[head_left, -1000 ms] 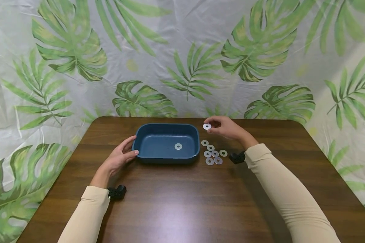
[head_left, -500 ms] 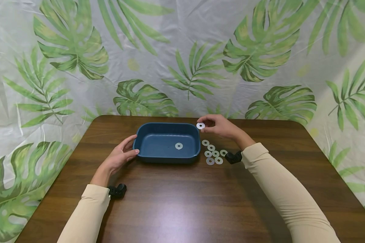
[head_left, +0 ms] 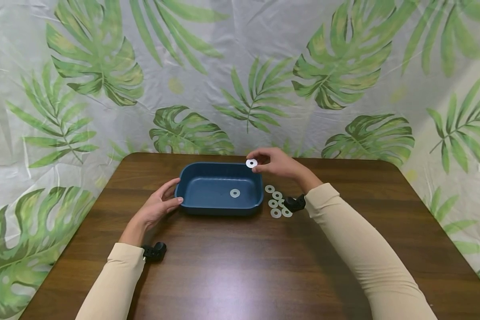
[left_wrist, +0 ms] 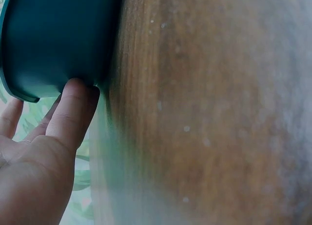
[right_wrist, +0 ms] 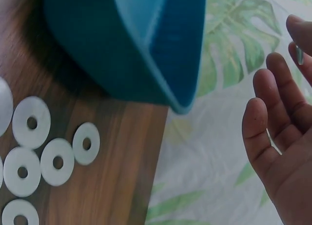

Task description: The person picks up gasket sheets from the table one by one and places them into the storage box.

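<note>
A dark blue rectangular basin (head_left: 204,193) stands at the back of the table, with one flat washer (head_left: 231,194) on its floor. My left hand (head_left: 154,211) rests against the basin's left end, thumb (left_wrist: 70,110) and fingers fairly straight and touching the outside. Above the basin's back right corner, my right hand (head_left: 278,163) pinches a washer (head_left: 247,164) between thumb and fingertips. In the right wrist view this washer (right_wrist: 300,55) appears edge-on, while the other fingers (right_wrist: 265,86) are spread apart from it.
Several flat washers (head_left: 274,195) lie on the wooden table (head_left: 224,262) just right of the basin, some partly hidden by the right wrist's black camera (head_left: 294,203). A leaf-patterned cloth (head_left: 260,35) hangs behind the table's back edge.
My right hand has moved left with the pinched washer, from right of the basin to above its back right corner. My left hand stays at the basin's left end.
</note>
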{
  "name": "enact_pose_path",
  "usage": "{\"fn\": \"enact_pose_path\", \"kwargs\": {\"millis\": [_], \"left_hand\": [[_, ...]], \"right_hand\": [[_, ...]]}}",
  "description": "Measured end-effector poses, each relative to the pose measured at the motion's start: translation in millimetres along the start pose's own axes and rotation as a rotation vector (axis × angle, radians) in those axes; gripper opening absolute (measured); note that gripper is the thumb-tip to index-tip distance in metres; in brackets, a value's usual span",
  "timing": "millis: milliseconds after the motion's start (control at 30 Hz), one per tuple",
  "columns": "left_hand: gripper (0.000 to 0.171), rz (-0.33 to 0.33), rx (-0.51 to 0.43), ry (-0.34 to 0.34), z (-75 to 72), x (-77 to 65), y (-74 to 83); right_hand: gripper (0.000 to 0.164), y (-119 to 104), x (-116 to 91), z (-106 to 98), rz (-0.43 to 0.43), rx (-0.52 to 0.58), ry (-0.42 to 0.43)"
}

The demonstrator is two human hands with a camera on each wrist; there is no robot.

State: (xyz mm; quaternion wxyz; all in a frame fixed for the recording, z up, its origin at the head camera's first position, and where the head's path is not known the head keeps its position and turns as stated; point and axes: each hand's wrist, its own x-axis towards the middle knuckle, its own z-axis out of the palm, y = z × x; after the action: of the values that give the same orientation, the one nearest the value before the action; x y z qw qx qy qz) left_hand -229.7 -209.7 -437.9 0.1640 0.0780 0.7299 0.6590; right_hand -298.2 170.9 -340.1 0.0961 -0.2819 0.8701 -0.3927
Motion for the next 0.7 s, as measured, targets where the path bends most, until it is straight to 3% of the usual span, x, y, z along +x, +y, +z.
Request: {"fn": "enact_pose_path", "kwargs": {"millis": [367, 700], "left_hand": [[0.074, -0.003, 0.012, 0.0, 0.0, 0.1, -0.3], [0.075, -0.007, 0.007, -0.005, 0.3, 0.7, -0.6]], "right_hand": [[0.04, -6.2, 13.4, 12.2, -0.026, 0.048, -0.016], [0.038, -11.8, 26.9, 39.1, -0.005, 0.116, -0.056]]}}
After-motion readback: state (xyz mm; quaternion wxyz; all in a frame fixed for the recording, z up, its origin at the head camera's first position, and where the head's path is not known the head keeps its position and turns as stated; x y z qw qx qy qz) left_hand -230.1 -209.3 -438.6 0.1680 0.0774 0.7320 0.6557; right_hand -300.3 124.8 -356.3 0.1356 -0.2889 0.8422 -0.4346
